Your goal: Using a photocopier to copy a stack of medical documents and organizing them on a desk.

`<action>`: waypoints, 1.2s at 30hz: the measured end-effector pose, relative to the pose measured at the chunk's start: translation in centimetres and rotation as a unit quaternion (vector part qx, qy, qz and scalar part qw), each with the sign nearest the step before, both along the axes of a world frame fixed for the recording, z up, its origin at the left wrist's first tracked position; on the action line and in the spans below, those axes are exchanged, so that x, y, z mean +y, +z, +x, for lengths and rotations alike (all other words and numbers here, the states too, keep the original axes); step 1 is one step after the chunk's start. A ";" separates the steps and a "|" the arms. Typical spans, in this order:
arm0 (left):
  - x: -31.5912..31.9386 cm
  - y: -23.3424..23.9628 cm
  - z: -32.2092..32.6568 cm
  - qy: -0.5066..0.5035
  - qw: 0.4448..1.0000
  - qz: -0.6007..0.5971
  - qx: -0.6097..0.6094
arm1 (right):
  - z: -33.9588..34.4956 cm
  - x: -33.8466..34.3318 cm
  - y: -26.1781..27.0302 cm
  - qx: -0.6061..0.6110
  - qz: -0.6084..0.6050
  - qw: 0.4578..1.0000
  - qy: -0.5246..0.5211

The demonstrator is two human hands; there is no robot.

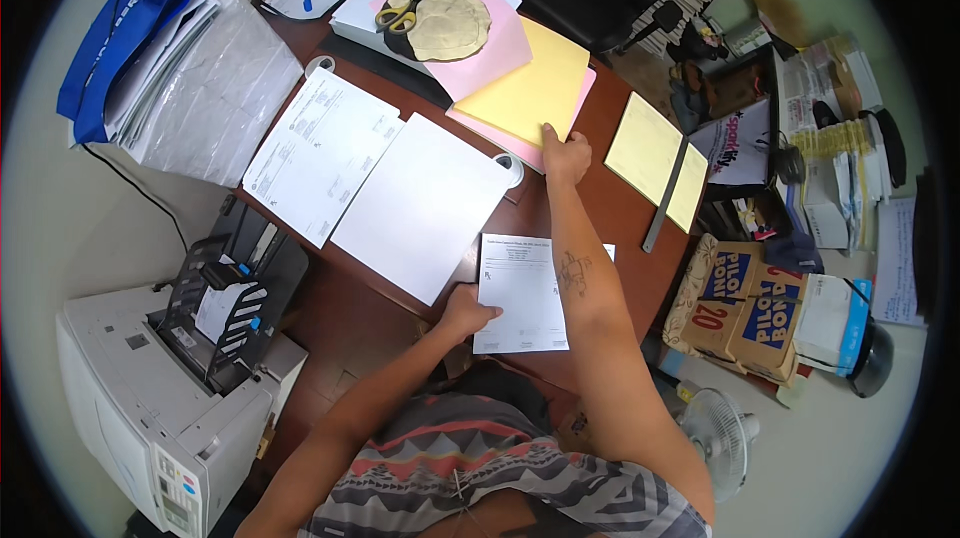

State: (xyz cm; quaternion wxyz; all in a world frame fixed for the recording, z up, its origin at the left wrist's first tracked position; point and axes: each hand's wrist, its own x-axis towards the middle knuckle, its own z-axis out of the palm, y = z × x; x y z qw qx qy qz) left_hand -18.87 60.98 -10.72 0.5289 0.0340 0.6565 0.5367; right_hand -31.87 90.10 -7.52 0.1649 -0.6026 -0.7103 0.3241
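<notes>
My left hand point(470, 310) grips the left edge of the printed prescription forms point(523, 313) at the desk's front edge, its thumb on top. My right arm crosses over these forms and hides their right part. At the near corner of the yellow paper point(536, 80), my right hand point(566, 157) touches the sheets with curled fingers; whether it pinches them is unclear. Pink paper point(589, 87) shows beneath the yellow. Left of the forms lie a stack of blank white paper point(424, 200) and further printed sheets point(322, 155).
Yellow-handled scissors point(401, 16) rest on a round pad point(450, 20) atop pink paper. A metal ruler point(666, 193) crosses a pale yellow pad point(637, 136) at right. A printing machine point(150, 380) stands left; cardboard boxes point(739, 305) and an electric fan point(716, 437) stand right.
</notes>
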 end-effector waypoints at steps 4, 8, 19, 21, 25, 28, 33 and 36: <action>-0.1 -0.1 -0.2 -0.038 0.999 -0.008 0.011 | -0.5 -0.7 0.0 -0.016 0.020 0.999 -0.022; -0.2 -0.1 -0.1 -0.030 0.999 0.019 0.011 | -0.4 -1.6 0.3 -0.012 0.052 0.998 -0.027; -0.4 0.3 -0.4 -0.048 0.999 0.007 0.011 | -0.9 -2.6 0.9 -0.018 0.091 0.994 -0.057; -0.3 0.6 -0.4 -0.043 0.999 0.022 0.013 | -0.8 -2.6 1.0 -0.015 0.096 0.994 -0.052; -0.3 0.7 -0.4 -0.039 0.999 0.011 0.005 | -0.6 -2.5 1.0 -0.015 0.083 0.995 -0.053; -0.3 0.5 -0.3 -0.035 0.999 0.019 0.004 | -0.7 -2.3 0.9 -0.028 0.113 0.990 -0.074; -0.4 0.2 -0.3 -0.035 0.999 0.034 0.018 | -0.8 -2.1 0.4 -0.011 0.104 0.992 -0.068; -0.5 0.4 -0.3 -0.042 0.998 0.030 0.027 | -0.6 -2.0 0.2 -0.005 0.106 0.993 -0.059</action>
